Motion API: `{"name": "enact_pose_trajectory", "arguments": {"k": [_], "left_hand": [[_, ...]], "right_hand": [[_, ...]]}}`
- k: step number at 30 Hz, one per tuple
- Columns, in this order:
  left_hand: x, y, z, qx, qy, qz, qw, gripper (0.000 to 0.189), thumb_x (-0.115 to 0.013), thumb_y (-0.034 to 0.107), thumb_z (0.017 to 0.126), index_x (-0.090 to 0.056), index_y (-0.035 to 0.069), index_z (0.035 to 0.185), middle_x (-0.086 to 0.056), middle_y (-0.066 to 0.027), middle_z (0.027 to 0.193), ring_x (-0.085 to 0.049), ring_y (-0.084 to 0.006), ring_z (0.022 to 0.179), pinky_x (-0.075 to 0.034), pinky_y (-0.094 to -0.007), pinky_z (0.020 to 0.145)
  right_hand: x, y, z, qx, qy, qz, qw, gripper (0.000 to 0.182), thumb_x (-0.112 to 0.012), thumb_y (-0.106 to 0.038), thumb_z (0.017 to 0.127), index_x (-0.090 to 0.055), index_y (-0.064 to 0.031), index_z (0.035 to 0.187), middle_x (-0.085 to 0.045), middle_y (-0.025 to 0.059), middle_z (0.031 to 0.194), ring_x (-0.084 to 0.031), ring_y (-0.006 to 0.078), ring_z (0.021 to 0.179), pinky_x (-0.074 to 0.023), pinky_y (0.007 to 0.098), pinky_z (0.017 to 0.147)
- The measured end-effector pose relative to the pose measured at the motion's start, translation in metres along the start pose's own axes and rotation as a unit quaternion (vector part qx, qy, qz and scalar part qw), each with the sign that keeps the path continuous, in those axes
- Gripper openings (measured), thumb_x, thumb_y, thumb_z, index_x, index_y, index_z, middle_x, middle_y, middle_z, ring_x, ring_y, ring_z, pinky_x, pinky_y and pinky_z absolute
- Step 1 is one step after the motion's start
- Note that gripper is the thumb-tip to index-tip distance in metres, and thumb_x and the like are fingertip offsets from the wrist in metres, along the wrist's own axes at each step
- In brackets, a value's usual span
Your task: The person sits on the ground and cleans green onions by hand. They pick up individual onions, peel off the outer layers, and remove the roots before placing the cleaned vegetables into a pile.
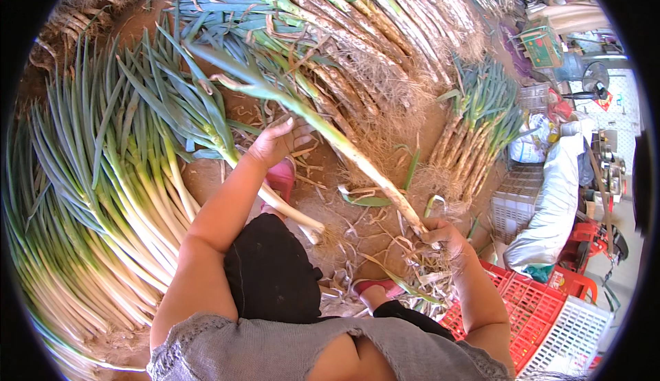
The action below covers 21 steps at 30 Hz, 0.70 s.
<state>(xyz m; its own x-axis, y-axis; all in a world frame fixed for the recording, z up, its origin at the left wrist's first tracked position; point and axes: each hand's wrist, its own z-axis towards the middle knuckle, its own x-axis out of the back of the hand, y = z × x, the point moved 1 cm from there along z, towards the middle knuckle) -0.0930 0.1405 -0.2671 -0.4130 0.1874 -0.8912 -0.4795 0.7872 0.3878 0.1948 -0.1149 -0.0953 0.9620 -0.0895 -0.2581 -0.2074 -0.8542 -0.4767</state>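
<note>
A long green onion [361,162] slants across the middle of the view, green leaves towards the upper left and root end towards the lower right. My right hand [446,237] grips it just above the roots. The stalk's lower part has dirty, brownish outer skin. My left hand [282,141] is open, palm up, beside the green part of the stalk; whether its fingertips touch the stalk I cannot tell. Past my left forearm lies a cleaned onion with a white shank [289,208], its roots showing near my knee. A pile of cleaned green onions [129,175] fans out on the left.
Unpeeled, soil-stained onions [356,35] lie heaped ahead, with a smaller bundle [466,133] to the right. Peeled dry skins [420,278] litter the dirt floor between my feet. Red plastic crates [531,309], a white crate [572,329] and a silvery sack [549,206] stand at right.
</note>
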Motion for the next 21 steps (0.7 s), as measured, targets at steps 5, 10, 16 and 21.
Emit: {"name": "enact_pose_trajectory", "arguments": {"k": [5,10,16,21], "left_hand": [[-0.033,-0.032,0.023,-0.008,0.019,0.006,1.000,0.053,-0.065,0.026,0.076,-0.042,0.004,0.118,-0.053,-0.0070,0.109,-0.050,-0.0220,0.103,-0.039,-0.0371,0.090],[-0.061,-0.053,0.040,0.028,0.019,0.009,0.999,0.033,-0.069,0.025,0.073,-0.053,0.012,0.099,-0.056,-0.0014,0.089,-0.051,-0.0149,0.083,-0.039,-0.0267,0.069],[-0.108,-0.041,0.026,-0.032,0.150,0.086,0.984,0.034,-0.073,0.020,0.070,-0.052,0.012,0.095,-0.056,0.0019,0.081,-0.051,-0.0116,0.073,-0.037,-0.0262,0.060],[-0.110,-0.033,0.029,-0.089,0.216,0.096,0.968,0.031,-0.074,0.016,0.069,-0.055,0.009,0.092,-0.059,0.0003,0.079,-0.052,-0.0094,0.064,-0.039,-0.0225,0.052]], "right_hand": [[0.033,0.027,-0.017,-0.085,-0.067,0.035,0.993,0.040,-0.062,-0.012,0.069,-0.057,0.0042,0.105,-0.062,0.0077,0.080,-0.059,0.0158,0.071,-0.0451,0.0248,0.064],[0.065,0.022,0.015,-0.118,-0.016,-0.354,0.928,0.058,-0.067,-0.016,0.069,-0.046,-0.0018,0.122,-0.055,0.0105,0.111,-0.051,0.0177,0.100,-0.0400,0.0288,0.085],[-0.033,-0.081,0.093,0.327,0.138,-0.412,0.839,0.061,-0.068,-0.022,0.074,-0.041,-0.0093,0.128,-0.047,0.0170,0.125,-0.046,0.0236,0.112,-0.0388,0.0376,0.092],[-0.077,-0.100,0.148,0.454,0.362,-0.455,0.675,0.026,-0.064,-0.027,0.077,-0.055,-0.0031,0.072,-0.058,0.0083,0.071,-0.057,0.0220,0.065,-0.0448,0.0344,0.052]]}}
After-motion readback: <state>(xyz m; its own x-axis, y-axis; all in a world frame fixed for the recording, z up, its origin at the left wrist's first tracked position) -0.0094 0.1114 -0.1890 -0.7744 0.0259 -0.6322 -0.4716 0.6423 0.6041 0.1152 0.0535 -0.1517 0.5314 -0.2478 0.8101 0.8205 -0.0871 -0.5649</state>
